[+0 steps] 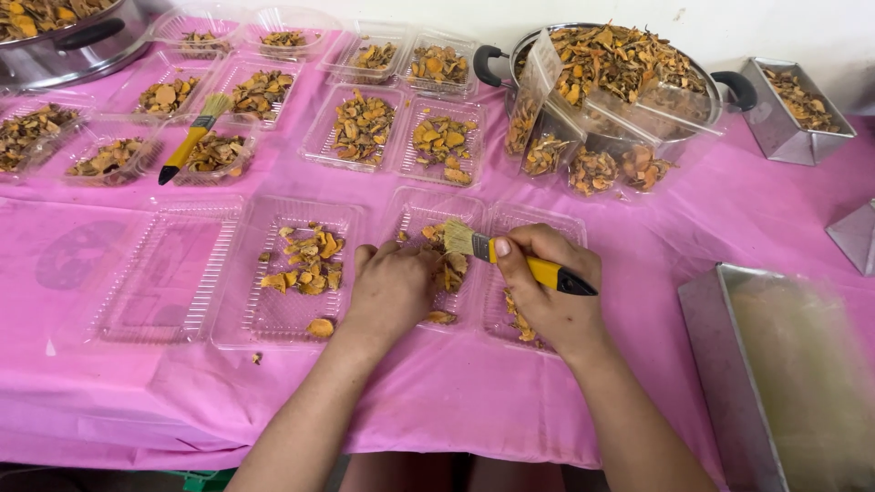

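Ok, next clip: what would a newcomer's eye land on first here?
Probably the pink cloth over the whole table, dotted with clear trays of orange dried slices. At front centre, the right hand holds a yellow brush, bristles over a tray, with the left hand resting in that tray beside it. At the back right, a pot heaped with the same slices stands out.

spare brush [193, 137], steel pot [629, 82], metal tins [791, 109]

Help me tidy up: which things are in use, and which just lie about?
In use: right hand with yellow brush; left hand on clear tray.

Lying about: spare brush, big pot, metal tin.
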